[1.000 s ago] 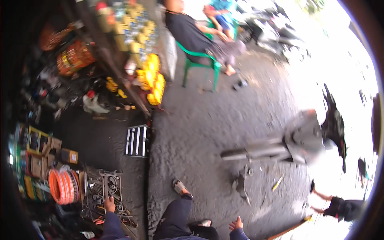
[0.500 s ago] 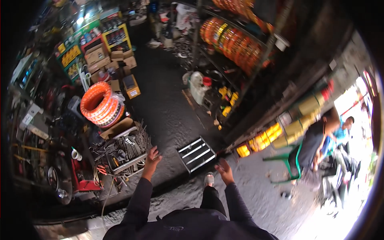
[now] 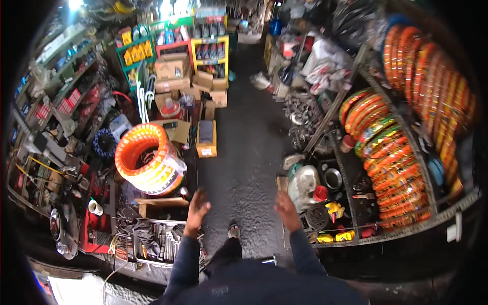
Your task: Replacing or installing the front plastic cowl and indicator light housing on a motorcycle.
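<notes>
My left hand [image 3: 197, 212] is held out in front of me, empty, its thumb and fingers apart. Beside it on the left is a tray of wrenches and other metal tools [image 3: 168, 243], which the hand does not touch. My right hand [image 3: 287, 212] is raised at about the same height, slightly blurred, with nothing visible in it and the fingers loosely spread. Close by on its right stand a cloudy white jug [image 3: 301, 189] and a red cap [image 3: 320, 193]. Between the hands, one foot [image 3: 233, 232] shows on the dark floor.
A dark floor aisle [image 3: 243, 132] runs ahead. On its left stand an orange wrapped tyre stack [image 3: 160, 175], cardboard boxes [image 3: 170, 69] and a yellow bottle rack [image 3: 210, 53]. On the right, metal shelving [image 3: 417, 168] carries rows of wrapped tyres [image 3: 394, 178]; yellow bottles [image 3: 335, 237] sit low.
My view has swung to the right and moved into the aisle; the bright doorway and seated people have left the picture. Both hands stay raised and empty.
</notes>
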The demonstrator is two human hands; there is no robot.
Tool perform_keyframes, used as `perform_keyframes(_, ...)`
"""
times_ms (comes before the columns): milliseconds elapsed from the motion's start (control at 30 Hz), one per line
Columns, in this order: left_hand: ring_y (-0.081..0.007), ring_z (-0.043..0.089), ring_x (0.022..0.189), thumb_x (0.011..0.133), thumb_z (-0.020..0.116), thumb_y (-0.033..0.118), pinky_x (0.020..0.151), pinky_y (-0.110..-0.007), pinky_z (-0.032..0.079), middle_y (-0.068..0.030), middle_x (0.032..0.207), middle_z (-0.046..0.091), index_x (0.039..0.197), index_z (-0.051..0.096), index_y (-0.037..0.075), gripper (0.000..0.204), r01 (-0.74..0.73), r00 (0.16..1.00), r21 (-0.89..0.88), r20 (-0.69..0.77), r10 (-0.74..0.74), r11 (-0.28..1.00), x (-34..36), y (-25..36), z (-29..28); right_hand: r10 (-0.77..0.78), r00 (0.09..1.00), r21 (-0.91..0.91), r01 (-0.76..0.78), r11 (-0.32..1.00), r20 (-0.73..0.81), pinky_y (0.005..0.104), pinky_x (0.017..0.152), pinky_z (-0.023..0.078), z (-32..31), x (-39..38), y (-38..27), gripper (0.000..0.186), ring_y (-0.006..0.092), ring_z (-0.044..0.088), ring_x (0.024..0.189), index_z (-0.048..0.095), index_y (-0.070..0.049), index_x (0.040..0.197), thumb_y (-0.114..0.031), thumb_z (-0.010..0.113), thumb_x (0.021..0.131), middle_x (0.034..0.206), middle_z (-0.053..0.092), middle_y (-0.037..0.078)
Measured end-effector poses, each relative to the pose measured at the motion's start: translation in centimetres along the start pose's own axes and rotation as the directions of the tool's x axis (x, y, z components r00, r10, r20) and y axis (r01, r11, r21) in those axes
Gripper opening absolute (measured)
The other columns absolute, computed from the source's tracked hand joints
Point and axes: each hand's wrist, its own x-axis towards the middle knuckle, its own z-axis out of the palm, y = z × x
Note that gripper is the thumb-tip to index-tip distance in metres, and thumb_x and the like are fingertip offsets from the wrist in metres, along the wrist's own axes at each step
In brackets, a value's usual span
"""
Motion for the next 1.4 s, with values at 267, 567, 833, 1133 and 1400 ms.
perform_keyframes(267,-0.0324,0.034,0.141,0.076,0.077,0.035,0.111,-0.048,0.029,-0.0163,0.149,0.039,0.149,0.030,0.002,0.093,0.041,0.994,0.151,0.091,-0.055,0.988,37.3,-2.8,2.9,-0.010,0.999,0.097,0.014,0.995,-0.047,0.0480,0.110,0.032,-5.8,34.0,0.9,0.078,0.0312,0.035,0.139,0.031,-0.004,0.148,-0.014,0.072,0.083,0.149,0.036,0.015)
perform_keyframes(567,-0.0335,0.034,0.140,0.077,0.074,0.036,0.111,-0.046,0.030,-0.0176,0.149,0.037,0.149,0.029,0.000,0.092,-0.079,0.996,0.137,0.055,0.072,0.987,79.6,-4.2,6.9,-0.055,0.998,0.041,0.054,0.998,0.015,0.0446,0.112,0.031,-11.5,80.6,-4.3,0.088,0.0310,0.038,0.138,0.034,-0.002,0.147,-0.030,0.080,0.077,0.148,0.040,0.016)
perform_keyframes(833,-0.0332,0.034,0.141,0.079,0.073,0.039,0.112,-0.045,0.029,-0.0162,0.150,0.036,0.148,0.032,0.002,0.088,-0.107,0.993,0.068,0.049,0.104,0.992,114.8,-5.6,7.9,-0.122,0.992,0.001,0.122,0.993,0.030,0.0486,0.114,0.026,-12.8,116.3,-12.6,0.095,0.0311,0.035,0.140,0.029,-0.003,0.150,-0.037,0.079,0.077,0.151,0.037,0.015)
perform_keyframes(1133,-0.0294,0.035,0.140,0.077,0.076,0.041,0.113,-0.048,0.026,-0.0108,0.149,0.040,0.148,0.034,0.007,0.090,-0.004,0.977,0.085,0.213,-0.015,0.996,156.6,-7.4,11.0,-0.089,0.991,0.049,0.094,0.994,-0.100,0.0496,0.112,0.028,-17.4,150.1,-13.6,0.094,0.0338,0.034,0.140,0.031,-0.003,0.149,-0.034,0.079,0.074,0.150,0.037,0.017)
perform_keyframes(1400,-0.0272,0.035,0.141,0.075,0.078,0.037,0.113,-0.046,0.026,-0.0087,0.151,0.039,0.148,0.034,0.008,0.090,0.057,0.967,0.170,0.235,-0.097,0.984,190.4,-12.9,15.5,-0.112,0.986,0.004,0.114,0.994,-0.126,0.0472,0.112,0.030,-25.5,181.9,-13.1,0.089,0.0312,0.037,0.139,0.033,-0.006,0.148,-0.024,0.079,0.075,0.148,0.040,0.014)
